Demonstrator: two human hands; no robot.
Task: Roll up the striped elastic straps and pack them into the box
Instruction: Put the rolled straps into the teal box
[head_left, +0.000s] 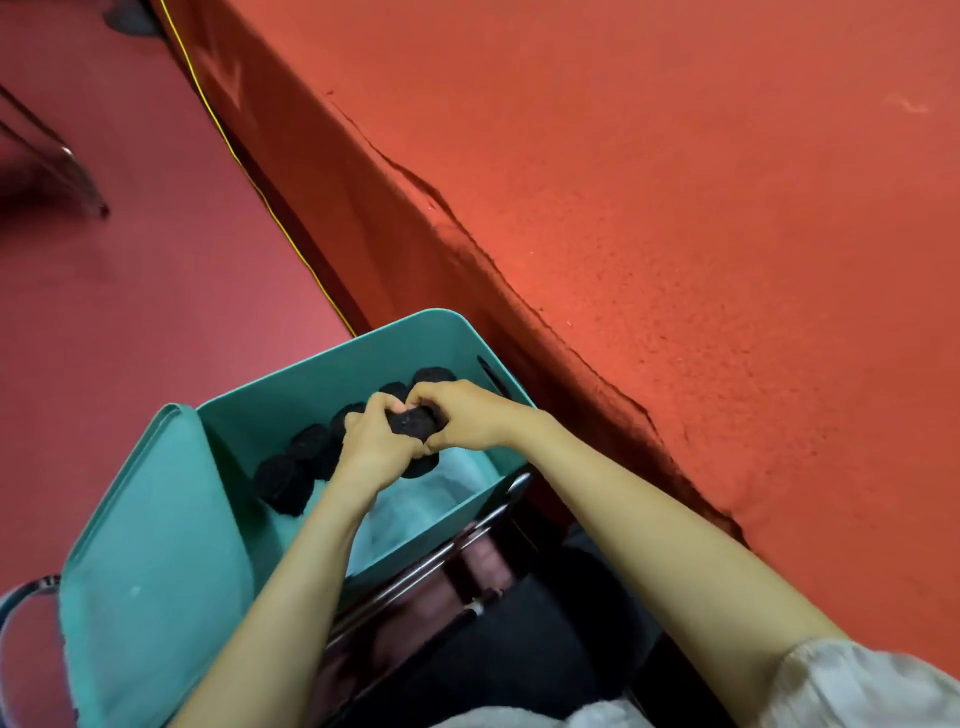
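A: Red all round: red floor (130, 312) on one side, red tablecloth (675, 208) draped down on the other, with a yellow cord (249, 171) along the foot of the drape. Nearest things first?

B: Pale sleeve (857, 686) at the bottom edge, then two bare forearms reaching out over a chrome chair frame (415, 566). Beside them a teal lid (156, 545), off and leaning against the box's side. Then the left hand (376, 441) and the right hand (462, 415), pressed together above the open teal box (452, 512), both curled round one rolled strap (413, 421). Dark and tight-looking, with stripes too dim to make out.

A: Best way to set it down?

B: Probably this: keep both thumbs on the loose end right down to the box floor, to stop any unwinding. Lower straight, same way up as the others. Wedge snugly against a neighbour so as to pin the tail. Let go one hand at a time, the hand on the tail last.

A: And inside the box?

B: Pale bottom showing at the near end. One more dark roll (421, 465) just under the hands, seemingly the start of a second row. Beyond, a row of rolls (306, 447) along the long wall, touching one another, five as far as countable, some partly hidden by the hands. Plenty of spare room, by the look of it. Farthest, a handle slot (491, 376) in the end wall nearest the tablecloth.
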